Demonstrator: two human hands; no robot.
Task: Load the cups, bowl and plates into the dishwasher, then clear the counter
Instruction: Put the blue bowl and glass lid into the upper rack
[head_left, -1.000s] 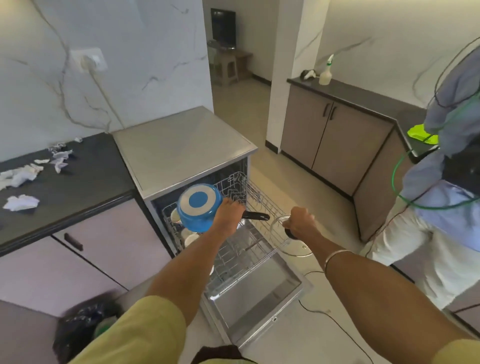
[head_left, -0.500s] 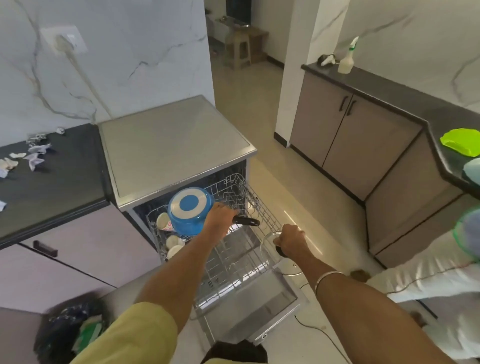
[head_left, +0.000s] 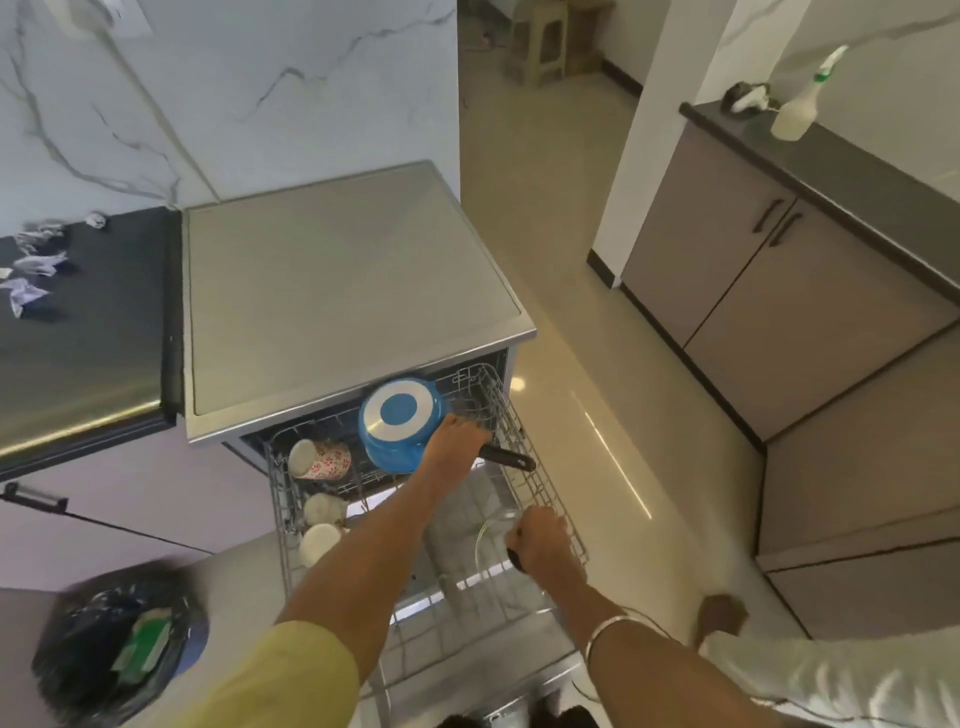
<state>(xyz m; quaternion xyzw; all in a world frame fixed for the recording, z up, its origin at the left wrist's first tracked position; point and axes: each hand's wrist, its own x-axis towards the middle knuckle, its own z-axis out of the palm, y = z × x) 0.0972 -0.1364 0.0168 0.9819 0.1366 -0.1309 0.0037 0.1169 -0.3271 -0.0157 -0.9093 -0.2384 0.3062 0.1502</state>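
Note:
The dishwasher (head_left: 353, 291) stands open with its wire rack (head_left: 524, 441) pulled out. My left hand (head_left: 457, 441) grips the black handle of a blue saucepan (head_left: 400, 426), which is turned bottom-up at the back of the rack. My right hand (head_left: 543, 540) holds the black knob of a glass lid (head_left: 491, 535) over the rack's right side. A floral cup (head_left: 322, 460) lies on its side at the rack's left. Two white cups (head_left: 319, 525) sit in front of it.
Crumpled paper scraps (head_left: 36, 265) lie on the dark counter (head_left: 88, 332) to the left. A bin with a black bag (head_left: 114, 654) stands at lower left. Another person's leg and foot (head_left: 722, 618) are at lower right. A spray bottle (head_left: 800, 104) is on the far counter.
The camera has tilted down and closer to the rack. The saucepan has dropped lower into the back of the rack, and my right hand has brought the glass lid down over the rack.

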